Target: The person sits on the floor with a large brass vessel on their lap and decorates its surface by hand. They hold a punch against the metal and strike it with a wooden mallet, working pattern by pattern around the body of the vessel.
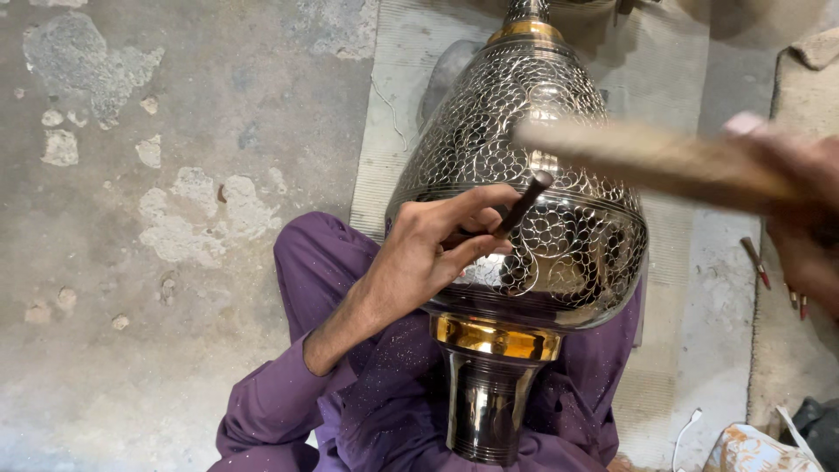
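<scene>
A large engraved metal vase (559,131) with brass bands lies across my lap, its narrow foot toward me. My left hand (437,240) rests on the vase's belly and pinches a thin dark chisel (524,203), its tip against the patterned surface. My right hand (800,218), blurred at the right edge, grips a wooden mallet (647,159) that hangs above the chisel's head. My purple sleeve (280,398) and trousers show under the vase.
A pale ribbed mat (393,131) lies beneath the vase on a worn concrete floor (157,175). Small red-tipped tools (756,262) lie on the floor at the right beside another mat. A patterned cloth (752,450) sits at the bottom right.
</scene>
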Available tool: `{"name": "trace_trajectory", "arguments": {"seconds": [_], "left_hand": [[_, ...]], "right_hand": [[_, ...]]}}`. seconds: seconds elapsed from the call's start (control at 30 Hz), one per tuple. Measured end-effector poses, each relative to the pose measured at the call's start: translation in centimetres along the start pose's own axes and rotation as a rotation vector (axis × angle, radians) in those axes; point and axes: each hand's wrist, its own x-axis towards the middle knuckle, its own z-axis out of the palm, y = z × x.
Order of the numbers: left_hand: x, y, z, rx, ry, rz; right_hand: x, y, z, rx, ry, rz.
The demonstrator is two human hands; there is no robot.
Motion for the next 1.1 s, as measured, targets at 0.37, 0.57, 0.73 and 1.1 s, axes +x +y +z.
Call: {"name": "trace_trajectory", "arguments": {"seconds": [0.37,0.57,0.73,1.1], "left_hand": [[-1.0,0.0,0.1,-0.057,0.051,0.052],[-1.4,-0.8,0.6,-0.142,0.080,0.026],[-1.1,-1.2,0.7,-0.125,0.086,-0.013],[0.0,-0.3,1.5,-0.235,0.168,-0.082]], "right_hand": [[1.9,-0.7,-1.5,-0.129,-0.100,-0.068],[1.1,-1.0,-1.3,-0.098,-0.104,0.017],[0.9,-1.3,-1.9,-0.120,-0.158,0.153],[5.4,-2.9,-4.4,-0.056,0.061,-0.129]]}}
